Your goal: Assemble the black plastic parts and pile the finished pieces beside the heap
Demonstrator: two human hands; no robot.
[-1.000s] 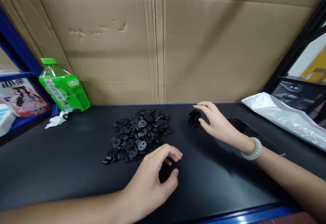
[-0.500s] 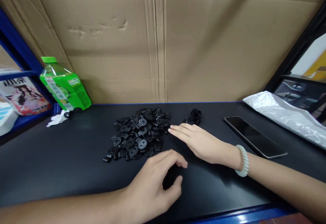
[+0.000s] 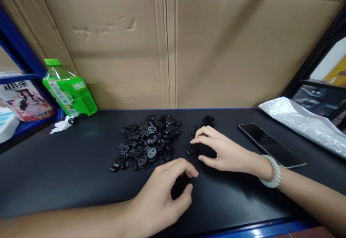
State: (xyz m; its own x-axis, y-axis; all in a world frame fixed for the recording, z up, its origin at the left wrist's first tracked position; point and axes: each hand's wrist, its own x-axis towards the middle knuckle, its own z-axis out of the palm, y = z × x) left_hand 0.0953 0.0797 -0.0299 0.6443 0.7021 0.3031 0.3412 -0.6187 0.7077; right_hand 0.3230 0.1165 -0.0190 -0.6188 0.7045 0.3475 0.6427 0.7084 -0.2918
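Bending half-open beside a loose black part (image 3: pixel 191 151), the right hand (image 3: pixel 225 152) hides whatever its palm covers; the left hand (image 3: pixel 164 194) curls, thumb apart, visibly gripping nothing. Beyond lie one heap of black parts (image 3: pixel 147 142), uncountable, one small black cluster (image 3: pixel 209 120), one phone (image 3: pixel 270 144), one green bottle (image 3: pixel 71 92), contents unclear, on a black tabletop (image 3: pixel 81 176) before cardboard (image 3: pixel 121 50)

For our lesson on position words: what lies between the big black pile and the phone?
Between the pile and the phone, the head view shows the right hand and a few black parts, some beyond its fingers.
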